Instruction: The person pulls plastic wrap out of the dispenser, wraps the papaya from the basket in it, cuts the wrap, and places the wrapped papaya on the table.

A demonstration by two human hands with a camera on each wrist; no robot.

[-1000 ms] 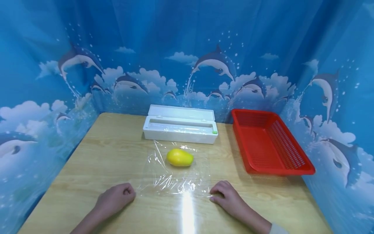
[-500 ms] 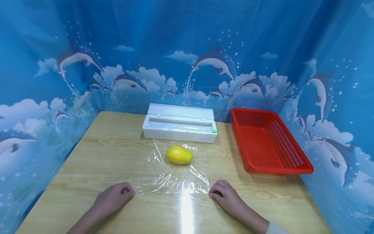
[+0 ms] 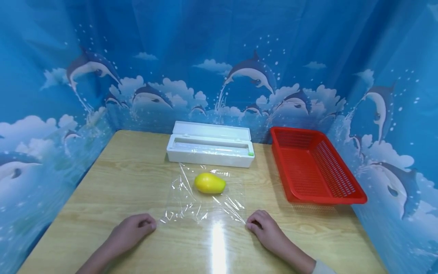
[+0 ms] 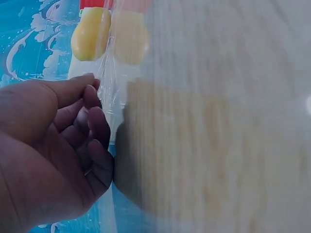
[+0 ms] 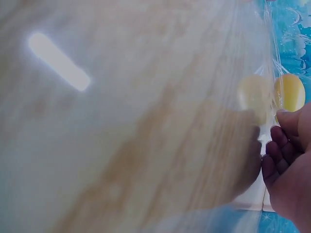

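Observation:
A yellow mango (image 3: 210, 183) with a greenish tip lies on a clear sheet of cling film (image 3: 205, 207), spread over the wooden table. My left hand (image 3: 131, 232) pinches the film's near left corner, fingers curled. At the near right corner, the thumb and fingertips of my right hand (image 3: 268, 232) pinch the film too. In the left wrist view, the left hand's thumb (image 4: 73, 92) meets the index finger at the film. The right wrist view catches part of the right hand (image 5: 291, 160), with the mango (image 5: 290, 92) beyond it.
Behind the film stands a white cling film box (image 3: 210, 158), its lid raised, with a roll inside and a green slider at its right end. A red plastic basket (image 3: 294, 182) sits at the right. Blue dolphin-print curtains (image 3: 219, 57) surround the table (image 3: 113, 182).
The film's near edge has lifted or drawn back slightly, and its creases now run straighter toward the right hand. Both hands have barely moved. The mango stays in place.

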